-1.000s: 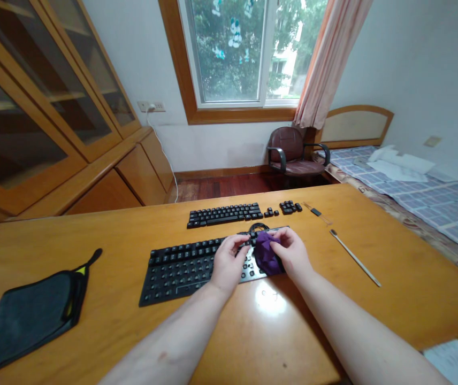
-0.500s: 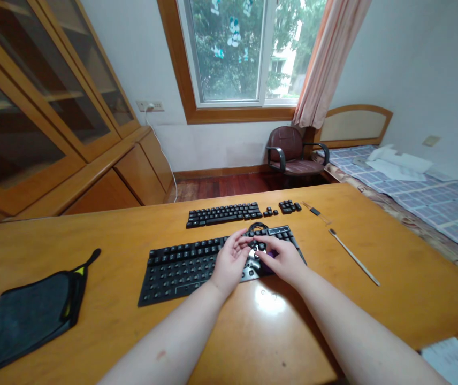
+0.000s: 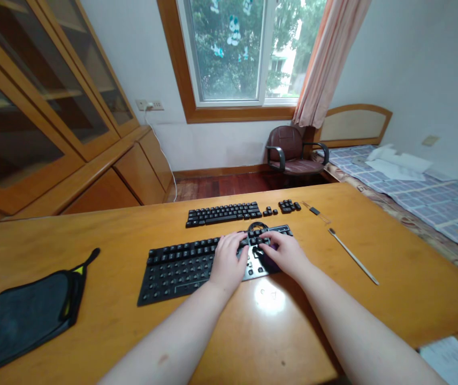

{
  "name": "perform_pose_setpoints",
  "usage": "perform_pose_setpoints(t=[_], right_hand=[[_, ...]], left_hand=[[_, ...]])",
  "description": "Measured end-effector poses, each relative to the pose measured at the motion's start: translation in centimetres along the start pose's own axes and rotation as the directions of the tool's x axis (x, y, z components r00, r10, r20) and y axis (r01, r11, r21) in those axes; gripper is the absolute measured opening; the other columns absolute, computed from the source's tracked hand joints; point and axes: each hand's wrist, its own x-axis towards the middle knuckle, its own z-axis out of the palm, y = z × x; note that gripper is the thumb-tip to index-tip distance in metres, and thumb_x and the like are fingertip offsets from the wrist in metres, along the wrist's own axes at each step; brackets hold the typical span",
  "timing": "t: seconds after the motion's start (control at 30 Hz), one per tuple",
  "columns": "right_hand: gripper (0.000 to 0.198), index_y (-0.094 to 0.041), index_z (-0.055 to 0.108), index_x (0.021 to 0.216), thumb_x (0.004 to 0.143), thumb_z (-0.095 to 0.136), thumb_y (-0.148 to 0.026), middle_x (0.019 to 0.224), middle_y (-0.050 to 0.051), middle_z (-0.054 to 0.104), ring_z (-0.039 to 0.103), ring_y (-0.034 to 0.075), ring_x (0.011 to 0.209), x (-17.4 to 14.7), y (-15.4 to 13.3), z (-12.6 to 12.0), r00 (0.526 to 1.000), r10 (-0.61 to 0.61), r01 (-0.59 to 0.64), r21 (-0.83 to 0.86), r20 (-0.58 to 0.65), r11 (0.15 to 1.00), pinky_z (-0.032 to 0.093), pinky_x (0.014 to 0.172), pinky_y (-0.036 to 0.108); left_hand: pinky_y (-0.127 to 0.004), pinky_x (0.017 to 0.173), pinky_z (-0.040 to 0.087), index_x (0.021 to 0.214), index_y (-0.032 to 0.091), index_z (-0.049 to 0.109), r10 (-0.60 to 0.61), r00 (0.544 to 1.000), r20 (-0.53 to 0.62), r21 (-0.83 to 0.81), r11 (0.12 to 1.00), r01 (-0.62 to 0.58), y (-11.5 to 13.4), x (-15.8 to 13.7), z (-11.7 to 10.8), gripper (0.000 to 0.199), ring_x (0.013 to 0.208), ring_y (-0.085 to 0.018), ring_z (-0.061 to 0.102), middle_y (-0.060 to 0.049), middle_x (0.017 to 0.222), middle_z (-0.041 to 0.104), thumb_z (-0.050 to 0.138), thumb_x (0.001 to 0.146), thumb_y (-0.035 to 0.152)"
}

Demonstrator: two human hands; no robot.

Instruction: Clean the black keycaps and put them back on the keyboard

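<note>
A black keyboard (image 3: 176, 270) lies on the table in front of me, its top rows capped and bare switches showing over much of the lower area. My left hand (image 3: 229, 262) rests palm down over its right-middle part, fingers extended and the thumb apart. From the right, my right hand (image 3: 287, 254) reaches over the navigation-key area, index finger and thumb spread near a few keycaps (image 3: 255, 240). No held object shows in either hand, though the fingertips are partly hidden among the keys. Behind the keyboard, loose black keycaps (image 3: 224, 214) lie grouped in rows.
Right of the keycaps sit a wire keycap puller (image 3: 314, 210) and a thin brush with a pale handle (image 3: 353, 256). A dark fabric pouch (image 3: 32, 305) lies at the table's left. A coiled cable (image 3: 258, 225) is behind the keyboard. An armchair (image 3: 293, 152) stands beyond the table.
My left hand has turned from palm-up beside the right fingers to palm down on the keyboard. My right fingers have spread from near the left hand and lowered to the keys.
</note>
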Motion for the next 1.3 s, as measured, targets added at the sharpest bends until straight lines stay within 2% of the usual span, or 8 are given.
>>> perform_pose_setpoints(t=[0.17, 0.4, 0.67, 0.8, 1.0, 1.3], right_hand=[[0.025, -0.026, 0.066, 0.099, 0.079, 0.054, -0.034, 0.078, 0.001, 0.068, 0.06, 0.015, 0.069, 0.0, -0.7, 0.1, 0.992, 0.021, -0.004, -0.141, 0.123, 0.99, 0.042, 0.064, 0.024], [0.025, -0.027, 0.065, 0.101, 0.082, 0.051, -0.032, 0.091, 0.001, 0.071, 0.063, 0.016, 0.08, 0.0, -1.0, 0.4, 0.985, 0.03, 0.012, -0.242, 0.169, 0.97, 0.043, 0.068, 0.024], [0.025, -0.029, 0.065, 0.101, 0.083, 0.049, -0.033, 0.1, -0.001, 0.07, 0.063, 0.018, 0.09, 0.0, -0.8, 0.8, 0.987, 0.027, 0.017, -0.266, 0.16, 0.964, 0.045, 0.075, 0.027], [0.027, -0.029, 0.064, 0.104, 0.082, 0.051, -0.033, 0.099, -0.001, 0.07, 0.064, 0.017, 0.088, -0.1, -0.7, 1.0, 0.99, 0.046, -0.011, -0.25, 0.131, 0.968, 0.046, 0.074, 0.026], [0.029, -0.026, 0.069, 0.097, 0.08, 0.046, -0.021, 0.098, 0.0, 0.07, 0.063, 0.017, 0.091, -0.3, -0.8, 0.8, 0.993, 0.004, 0.025, -0.235, 0.121, 0.972, 0.046, 0.08, 0.026], [0.029, -0.028, 0.069, 0.096, 0.081, 0.044, -0.023, 0.099, 0.0, 0.071, 0.063, 0.017, 0.093, -0.4, -1.4, 0.6, 0.986, 0.101, -0.065, -0.253, 0.133, 0.965, 0.045, 0.081, 0.025]], left_hand=[[-0.053, 0.107, 0.024, 0.096, 0.025, 0.065, 0.032, 0.999, 0.038, 0.195, 0.98, -0.039, 0.2, 0.0, 0.1, 0.018, 0.117, -0.024, 0.047, -0.004, 0.111, 0.063, 0.053, 0.083, 0.025], [-0.054, 0.107, 0.022, 0.099, 0.029, 0.066, 0.013, 0.995, 0.104, 0.256, 0.966, -0.039, 0.2, -0.2, 0.5, 0.02, 0.121, -0.025, 0.043, -0.002, 0.114, 0.062, 0.055, 0.082, 0.03], [-0.055, 0.107, 0.022, 0.091, 0.031, 0.069, 0.004, 0.992, 0.126, 0.273, 0.961, -0.038, 0.7, -0.2, 0.3, 0.016, 0.121, -0.025, 0.043, -0.001, 0.112, 0.063, 0.055, 0.082, 0.028], [-0.056, 0.107, 0.022, 0.092, 0.031, 0.069, -0.004, 0.991, 0.137, 0.287, 0.957, -0.036, 0.8, -0.2, 0.3, 0.017, 0.121, -0.026, 0.042, -0.001, 0.112, 0.062, 0.056, 0.081, 0.027], [-0.055, 0.108, 0.02, 0.097, 0.032, 0.067, -0.011, 0.988, 0.155, 0.301, 0.953, -0.036, 0.7, -0.3, 0.3, 0.021, 0.123, -0.026, 0.039, -0.001, 0.114, 0.061, 0.054, 0.082, 0.027], [-0.058, 0.108, 0.016, 0.103, 0.03, 0.063, 0.018, 0.982, 0.186, 0.38, 0.921, -0.089, 1.4, -0.7, 0.4, 0.026, 0.129, -0.03, 0.031, -0.004, 0.125, 0.053, 0.057, 0.079, 0.026]])
